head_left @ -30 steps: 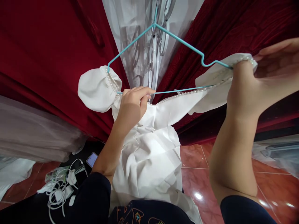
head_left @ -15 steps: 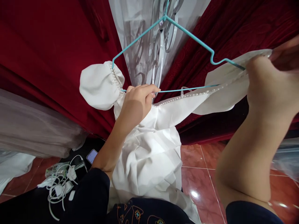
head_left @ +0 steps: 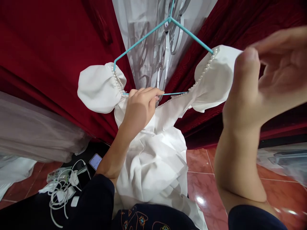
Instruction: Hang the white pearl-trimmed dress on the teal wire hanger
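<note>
A white dress [head_left: 153, 156] with puffed sleeves and pearl trim hangs on a turquoise hanger [head_left: 141, 40]. Both pearl-edged shoulder openings sit over the hanger's ends. My left hand [head_left: 141, 107] is closed round the hanger's lower bar, at the middle of the neckline; whether it also pinches cloth is hidden. Just right of the right puffed sleeve [head_left: 216, 76], my right hand [head_left: 261, 80] is raised with its fingers apart, slightly blurred, and nothing shows in it. The dress skirt falls down towards my lap.
Dark red curtains [head_left: 59, 38] hang on both sides, with a white metal scroll frame [head_left: 164, 54] between them. At lower left, tangled white cables [head_left: 59, 195] and a lit phone [head_left: 95, 161] lie on a black surface. Red tiles [head_left: 201, 185] cover the floor.
My right hand has let go of the right sleeve and opened. The stretched shoulder strap has drawn back over the hanger's right end, and the sleeve puffs out there. My left hand stays put.
</note>
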`<action>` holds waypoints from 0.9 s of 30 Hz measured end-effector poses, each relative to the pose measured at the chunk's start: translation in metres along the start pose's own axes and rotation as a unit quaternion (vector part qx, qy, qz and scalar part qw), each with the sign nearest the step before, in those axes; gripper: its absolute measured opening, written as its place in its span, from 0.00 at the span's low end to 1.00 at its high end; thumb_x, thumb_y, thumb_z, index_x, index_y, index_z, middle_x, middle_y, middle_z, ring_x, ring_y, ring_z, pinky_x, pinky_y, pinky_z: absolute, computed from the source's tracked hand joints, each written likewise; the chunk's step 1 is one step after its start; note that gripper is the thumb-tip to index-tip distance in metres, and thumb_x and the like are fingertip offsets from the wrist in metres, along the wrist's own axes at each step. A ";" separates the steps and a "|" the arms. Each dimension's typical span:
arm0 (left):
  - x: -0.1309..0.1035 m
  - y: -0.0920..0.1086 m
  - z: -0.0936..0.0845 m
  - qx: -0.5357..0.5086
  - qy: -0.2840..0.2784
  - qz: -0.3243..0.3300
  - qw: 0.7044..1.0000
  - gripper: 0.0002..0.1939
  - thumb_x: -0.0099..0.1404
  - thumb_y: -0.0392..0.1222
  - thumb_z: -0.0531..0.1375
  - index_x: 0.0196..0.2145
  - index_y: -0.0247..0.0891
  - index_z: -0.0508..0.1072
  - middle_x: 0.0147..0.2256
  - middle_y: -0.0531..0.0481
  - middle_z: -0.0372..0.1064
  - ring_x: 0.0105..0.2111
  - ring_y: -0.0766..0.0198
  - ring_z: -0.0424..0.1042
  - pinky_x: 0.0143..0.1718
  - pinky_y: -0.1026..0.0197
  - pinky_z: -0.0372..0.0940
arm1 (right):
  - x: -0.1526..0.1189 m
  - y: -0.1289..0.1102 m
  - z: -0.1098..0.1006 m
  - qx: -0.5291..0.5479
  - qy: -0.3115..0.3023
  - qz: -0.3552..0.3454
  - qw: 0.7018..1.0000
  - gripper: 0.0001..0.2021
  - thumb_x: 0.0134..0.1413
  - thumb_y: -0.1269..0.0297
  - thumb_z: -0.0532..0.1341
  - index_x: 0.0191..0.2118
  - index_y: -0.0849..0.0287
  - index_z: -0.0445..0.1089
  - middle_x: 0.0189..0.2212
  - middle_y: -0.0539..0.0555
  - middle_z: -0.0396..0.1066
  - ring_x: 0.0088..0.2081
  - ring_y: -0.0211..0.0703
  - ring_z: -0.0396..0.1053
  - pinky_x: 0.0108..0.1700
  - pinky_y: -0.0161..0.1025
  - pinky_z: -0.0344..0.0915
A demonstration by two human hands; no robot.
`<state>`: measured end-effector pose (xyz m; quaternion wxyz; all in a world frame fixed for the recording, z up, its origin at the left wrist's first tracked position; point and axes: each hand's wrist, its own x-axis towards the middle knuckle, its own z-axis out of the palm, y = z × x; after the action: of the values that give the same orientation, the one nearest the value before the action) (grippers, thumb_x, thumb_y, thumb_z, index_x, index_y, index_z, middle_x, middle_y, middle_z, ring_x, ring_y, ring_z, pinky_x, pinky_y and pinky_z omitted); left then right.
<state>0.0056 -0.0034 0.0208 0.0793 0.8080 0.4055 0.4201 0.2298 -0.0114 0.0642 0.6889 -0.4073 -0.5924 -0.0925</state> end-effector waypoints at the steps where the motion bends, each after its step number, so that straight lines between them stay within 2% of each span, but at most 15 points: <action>1: -0.001 0.002 -0.001 0.006 -0.003 0.000 1.000 0.17 0.72 0.26 0.54 0.45 0.42 0.79 0.41 0.53 0.82 0.41 0.57 0.76 0.49 0.52 0.58 | -0.010 -0.006 0.001 0.026 -0.007 -0.041 0.999 0.10 0.64 0.56 0.63 0.41 0.58 0.73 0.39 0.58 0.72 0.41 0.42 0.72 0.44 0.44 0.68; 3: -0.001 0.007 -0.002 0.020 -0.009 -0.004 1.000 0.17 0.73 0.26 0.53 0.47 0.41 0.79 0.44 0.53 0.82 0.43 0.58 0.76 0.50 0.52 0.59 | -0.031 -0.015 0.006 0.057 -0.138 -0.048 0.988 0.09 0.66 0.59 0.62 0.48 0.56 0.73 0.43 0.56 0.74 0.40 0.41 0.72 0.41 0.42 0.70; 5: -0.002 0.009 -0.003 0.032 -0.006 0.000 0.999 0.17 0.74 0.27 0.53 0.49 0.40 0.79 0.46 0.52 0.81 0.45 0.58 0.76 0.51 0.53 0.59 | -0.051 -0.016 0.015 0.057 -0.286 0.006 0.956 0.15 0.67 0.58 0.62 0.56 0.53 0.71 0.49 0.56 0.73 0.35 0.37 0.71 0.35 0.39 0.71; 7: -0.005 0.009 -0.001 0.035 0.005 0.023 0.999 0.17 0.75 0.28 0.53 0.49 0.40 0.79 0.46 0.52 0.81 0.45 0.59 0.77 0.52 0.52 0.61 | -0.068 -0.009 0.024 0.039 -0.351 0.042 0.935 0.20 0.68 0.56 0.61 0.62 0.52 0.67 0.50 0.57 0.70 0.32 0.36 0.68 0.31 0.39 0.70; 10: -0.013 0.004 0.006 -0.002 0.063 0.078 0.995 0.15 0.76 0.30 0.54 0.49 0.40 0.78 0.48 0.51 0.81 0.48 0.60 0.78 0.56 0.53 0.64 | -0.087 0.004 0.034 0.030 -0.290 0.032 0.956 0.19 0.68 0.59 0.61 0.62 0.51 0.68 0.46 0.56 0.70 0.34 0.38 0.67 0.34 0.41 0.69; 12: -0.018 -0.001 0.006 -0.016 0.169 0.100 0.980 0.12 0.77 0.33 0.55 0.49 0.42 0.78 0.48 0.50 0.80 0.50 0.59 0.78 0.57 0.52 0.68 | -0.094 0.007 0.038 0.048 -0.225 0.029 0.973 0.16 0.68 0.62 0.61 0.58 0.51 0.71 0.45 0.55 0.70 0.35 0.38 0.65 0.34 0.40 0.67; 14: -0.020 -0.010 0.000 0.014 0.305 0.101 0.947 0.09 0.76 0.39 0.59 0.49 0.43 0.79 0.48 0.48 0.77 0.52 0.55 0.75 0.58 0.49 0.69 | -0.098 0.005 0.043 0.075 -0.186 0.042 0.979 0.12 0.68 0.64 0.61 0.54 0.52 0.73 0.45 0.54 0.70 0.34 0.36 0.64 0.32 0.38 0.63; 15: -0.019 -0.016 -0.006 0.038 0.354 0.096 0.930 0.09 0.73 0.41 0.64 0.50 0.43 0.79 0.50 0.46 0.75 0.54 0.52 0.73 0.60 0.46 0.68 | -0.099 0.003 0.046 0.088 -0.177 0.050 0.979 0.11 0.68 0.64 0.61 0.53 0.52 0.73 0.45 0.54 0.69 0.33 0.35 0.63 0.31 0.38 0.62; 16: -0.017 -0.023 -0.014 0.058 0.379 0.086 0.919 0.16 0.68 0.42 0.69 0.53 0.44 0.79 0.53 0.45 0.72 0.58 0.49 0.69 0.65 0.42 0.64 | -0.100 0.000 0.048 0.099 -0.173 0.058 0.978 0.11 0.68 0.64 0.61 0.53 0.52 0.73 0.45 0.54 0.69 0.33 0.35 0.63 0.31 0.37 0.61; 18: -0.011 -0.037 -0.031 0.069 0.376 0.069 0.922 0.29 0.60 0.35 0.73 0.59 0.44 0.77 0.59 0.45 0.70 0.64 0.45 0.63 0.73 0.40 0.53 | -0.101 -0.003 0.052 0.110 -0.177 0.069 0.976 0.10 0.69 0.63 0.60 0.53 0.53 0.73 0.45 0.54 0.69 0.32 0.34 0.62 0.31 0.37 0.61; 19: -0.008 -0.043 -0.039 0.055 0.355 0.058 0.931 0.30 0.60 0.31 0.71 0.60 0.43 0.77 0.59 0.46 0.71 0.64 0.46 0.63 0.73 0.41 0.52 | -0.101 -0.004 0.052 0.111 -0.180 0.071 0.975 0.11 0.69 0.62 0.60 0.53 0.53 0.73 0.46 0.54 0.69 0.33 0.35 0.63 0.31 0.38 0.61; 21: -0.002 -0.051 -0.053 -0.002 0.325 0.028 0.945 0.24 0.64 0.25 0.63 0.56 0.41 0.79 0.52 0.50 0.76 0.57 0.52 0.71 0.67 0.48 0.62 | -0.100 -0.002 0.051 0.110 -0.181 0.068 0.975 0.11 0.69 0.63 0.60 0.53 0.53 0.73 0.45 0.54 0.69 0.36 0.37 0.66 0.32 0.38 0.62; 23: 0.002 -0.054 -0.065 -0.054 0.333 0.002 0.941 0.19 0.67 0.23 0.57 0.48 0.38 0.82 0.44 0.52 0.79 0.46 0.58 0.76 0.53 0.55 0.71 | -0.098 0.002 0.048 0.109 -0.172 0.055 0.977 0.10 0.69 0.64 0.61 0.52 0.54 0.74 0.44 0.54 0.70 0.41 0.40 0.69 0.35 0.39 0.64; 24: 0.002 -0.055 -0.071 -0.064 0.351 -0.008 0.934 0.18 0.68 0.24 0.56 0.45 0.36 0.83 0.42 0.51 0.80 0.43 0.60 0.77 0.49 0.56 0.71 | -0.096 0.004 0.047 0.108 -0.168 0.048 0.979 0.09 0.68 0.64 0.61 0.51 0.54 0.75 0.43 0.54 0.71 0.43 0.41 0.70 0.37 0.39 0.65; 27: -0.005 -0.062 -0.088 -0.040 0.412 -0.021 0.910 0.17 0.69 0.25 0.54 0.40 0.34 0.83 0.39 0.50 0.79 0.43 0.59 0.77 0.49 0.53 0.69 | -0.090 0.007 0.044 0.101 -0.168 0.040 0.980 0.07 0.68 0.64 0.62 0.48 0.54 0.76 0.39 0.52 0.72 0.39 0.39 0.68 0.37 0.40 0.63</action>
<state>-0.0974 0.0150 0.0444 -0.0535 0.5508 0.4014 0.7298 0.1763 -0.0096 -0.0205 0.6202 -0.3689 -0.6893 0.0646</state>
